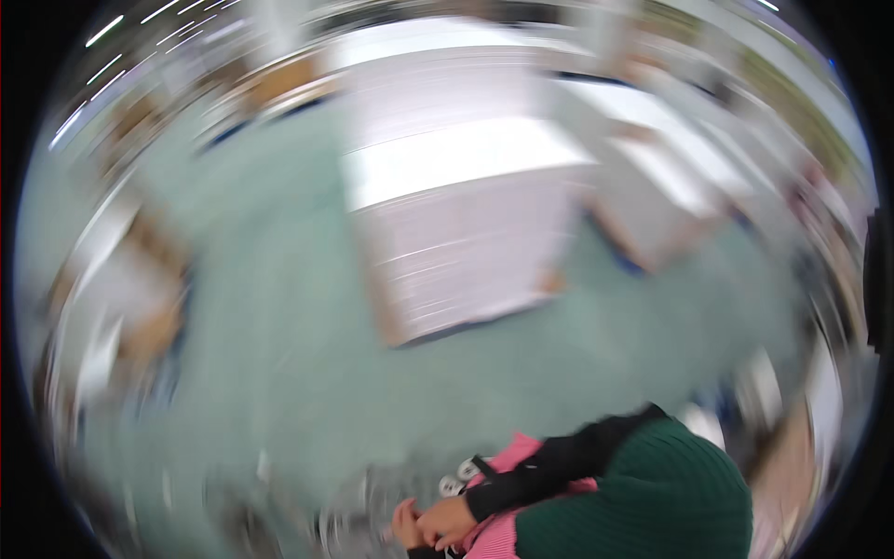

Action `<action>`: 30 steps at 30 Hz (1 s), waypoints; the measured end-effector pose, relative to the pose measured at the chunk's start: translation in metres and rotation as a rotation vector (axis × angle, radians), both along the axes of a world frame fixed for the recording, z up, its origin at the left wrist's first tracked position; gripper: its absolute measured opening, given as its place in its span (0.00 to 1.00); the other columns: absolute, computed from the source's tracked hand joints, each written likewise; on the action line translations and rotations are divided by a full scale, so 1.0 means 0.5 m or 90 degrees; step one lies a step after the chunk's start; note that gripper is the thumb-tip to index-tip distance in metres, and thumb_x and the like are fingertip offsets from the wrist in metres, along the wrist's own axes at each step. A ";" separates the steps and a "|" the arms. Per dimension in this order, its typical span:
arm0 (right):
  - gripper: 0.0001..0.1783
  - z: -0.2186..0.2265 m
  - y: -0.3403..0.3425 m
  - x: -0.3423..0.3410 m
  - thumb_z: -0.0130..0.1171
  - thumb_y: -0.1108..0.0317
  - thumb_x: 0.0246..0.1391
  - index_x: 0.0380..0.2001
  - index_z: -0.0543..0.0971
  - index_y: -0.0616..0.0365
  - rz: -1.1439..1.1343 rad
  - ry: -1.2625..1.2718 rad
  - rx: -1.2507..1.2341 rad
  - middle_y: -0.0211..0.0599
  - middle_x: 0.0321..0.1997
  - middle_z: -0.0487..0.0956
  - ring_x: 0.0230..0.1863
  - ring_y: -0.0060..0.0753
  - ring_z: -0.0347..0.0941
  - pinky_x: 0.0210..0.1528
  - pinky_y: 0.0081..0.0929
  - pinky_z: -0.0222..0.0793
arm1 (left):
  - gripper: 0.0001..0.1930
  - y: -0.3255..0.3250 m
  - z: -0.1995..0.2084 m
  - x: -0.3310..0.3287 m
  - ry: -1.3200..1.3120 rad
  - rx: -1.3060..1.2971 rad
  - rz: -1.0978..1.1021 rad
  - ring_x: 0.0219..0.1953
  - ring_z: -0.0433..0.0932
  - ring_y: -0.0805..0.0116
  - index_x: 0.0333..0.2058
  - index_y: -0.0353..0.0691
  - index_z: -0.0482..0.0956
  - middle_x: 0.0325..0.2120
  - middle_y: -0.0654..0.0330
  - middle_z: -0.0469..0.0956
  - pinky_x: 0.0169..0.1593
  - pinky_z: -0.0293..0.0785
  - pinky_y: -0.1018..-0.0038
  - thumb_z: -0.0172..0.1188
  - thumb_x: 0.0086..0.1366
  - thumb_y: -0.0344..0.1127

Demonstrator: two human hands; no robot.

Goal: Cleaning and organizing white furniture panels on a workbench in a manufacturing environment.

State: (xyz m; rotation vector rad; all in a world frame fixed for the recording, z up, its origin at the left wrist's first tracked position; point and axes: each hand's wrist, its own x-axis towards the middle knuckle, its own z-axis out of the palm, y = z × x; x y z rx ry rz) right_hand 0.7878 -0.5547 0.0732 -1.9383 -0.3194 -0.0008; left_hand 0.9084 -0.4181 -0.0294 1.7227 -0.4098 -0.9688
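Observation:
The whole picture is smeared by fast head motion. At the lower edge my two hands meet. My right hand [452, 518] comes out of a black cuff [549, 466] below a dark green knitted sleeve [652, 503]. My left hand [406, 524] lies against it, partly cut off by the frame edge. Both rest on or beside a pink cloth item [507, 536] with a small white-and-black piece [458, 477] above it. The fingers look curled, but the blur hides whether they grip anything.
A pale green floor [279, 354] fills the middle. A white workbench or cabinet [456, 233] with a bright top stands ahead. More white, wood-edged furniture [670, 177] shows at the right and along the left rim [140, 279], all blurred.

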 end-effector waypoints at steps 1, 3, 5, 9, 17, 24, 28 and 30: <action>0.11 0.017 -0.033 -0.019 0.60 0.62 0.50 0.29 0.79 0.59 -0.013 0.159 -0.140 0.38 0.31 0.77 0.36 0.43 0.75 0.38 0.37 0.70 | 0.13 -0.038 -0.010 0.019 0.007 0.034 -0.116 0.20 0.68 0.76 0.38 0.38 0.80 0.21 0.63 0.73 0.25 0.66 0.77 0.52 0.65 0.40; 0.10 0.073 -0.081 -0.187 0.60 0.62 0.46 0.30 0.82 0.55 -0.356 0.176 -0.074 0.42 0.28 0.81 0.30 0.46 0.77 0.33 0.40 0.70 | 0.15 -0.137 -0.037 0.014 -0.025 0.106 -0.378 0.23 0.71 0.73 0.41 0.38 0.79 0.24 0.61 0.75 0.28 0.67 0.74 0.51 0.65 0.42; 0.12 0.003 -0.134 -0.286 0.58 0.60 0.49 0.32 0.83 0.55 -0.405 0.101 -0.073 0.40 0.28 0.82 0.32 0.45 0.78 0.35 0.41 0.72 | 0.17 -0.248 -0.074 -0.026 -0.090 0.167 -0.634 0.25 0.73 0.71 0.44 0.38 0.78 0.26 0.59 0.77 0.32 0.68 0.71 0.50 0.66 0.43; 0.11 -0.145 -0.142 -0.520 0.54 0.62 0.53 0.30 0.79 0.60 -0.884 0.234 0.375 0.45 0.29 0.80 0.27 0.50 0.76 0.31 0.42 0.72 | 0.21 -0.438 -0.128 -0.194 -0.200 0.190 -0.991 0.31 0.77 0.66 0.49 0.37 0.76 0.30 0.54 0.80 0.38 0.71 0.66 0.49 0.66 0.47; 0.19 -0.270 -0.053 -0.963 0.56 0.54 0.48 0.34 0.83 0.59 -0.916 0.773 0.125 0.52 0.37 0.82 0.43 0.54 0.78 0.47 0.48 0.71 | 0.17 -0.734 -0.211 -0.787 -0.072 0.001 -1.235 0.28 0.76 0.67 0.45 0.38 0.77 0.25 0.58 0.81 0.36 0.72 0.72 0.53 0.63 0.42; 0.17 -0.333 -0.231 -1.296 0.53 0.57 0.48 0.23 0.81 0.60 -1.144 0.553 0.313 0.51 0.25 0.80 0.31 0.57 0.78 0.36 0.48 0.73 | 0.16 -1.001 -0.058 -1.355 0.070 -0.018 -1.355 0.29 0.74 0.81 0.37 0.38 0.81 0.34 0.62 0.82 0.29 0.68 0.80 0.51 0.69 0.44; 0.16 -0.360 -0.365 -1.471 0.51 0.55 0.53 0.30 0.81 0.54 -1.106 0.782 0.146 0.45 0.30 0.81 0.34 0.54 0.78 0.38 0.48 0.72 | 0.10 -1.169 0.357 -1.690 0.057 -0.583 -1.083 0.36 0.70 0.73 0.41 0.38 0.78 0.40 0.59 0.77 0.38 0.66 0.77 0.55 0.63 0.35; 0.16 -0.458 -0.392 -1.578 0.50 0.54 0.54 0.31 0.81 0.53 -1.117 0.767 0.161 0.46 0.32 0.81 0.35 0.54 0.78 0.39 0.49 0.71 | 0.23 -1.253 0.543 -1.837 0.123 -0.915 -0.801 0.36 0.68 0.66 0.47 0.38 0.75 0.42 0.52 0.73 0.36 0.66 0.72 0.61 0.58 0.48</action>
